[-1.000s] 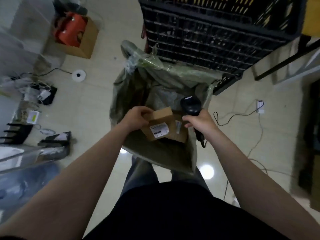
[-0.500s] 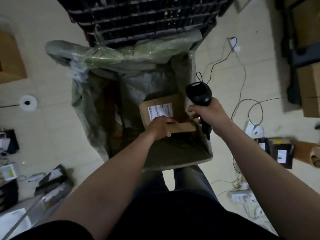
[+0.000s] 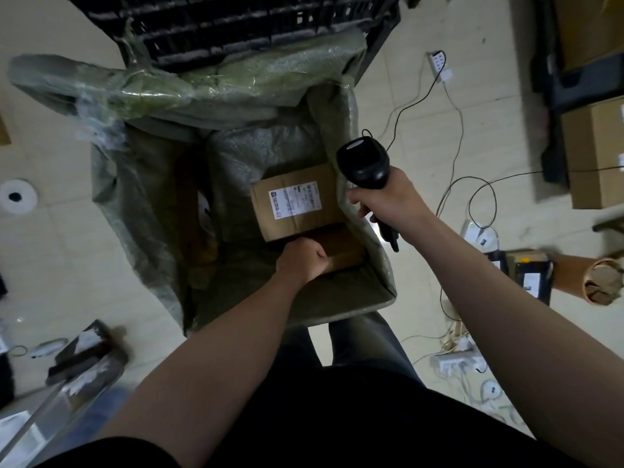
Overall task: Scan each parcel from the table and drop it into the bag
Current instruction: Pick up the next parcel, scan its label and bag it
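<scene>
Parcel (image 3: 297, 204) is down inside the green bag (image 3: 236, 89), label side up. The left hand (image 3: 302, 261) has its fingers curled round the parcel's near edge. The right hand (image 3: 388, 201) is wrapped tight round the barcode scanner (image 3: 364, 163), just right of the parcel, over the bag's side. To drop it well, I think the left hand should let go low, then lift straight up, away from the floppy rim.

parcel (image 3: 293, 201) in bag (image 3: 202, 92) | crate (image 3: 236, 25) behind bag | left hand (image 3: 302, 261) inside bag, seemingly touching parcel | scanner (image 3: 363, 163) right of parcel
</scene>
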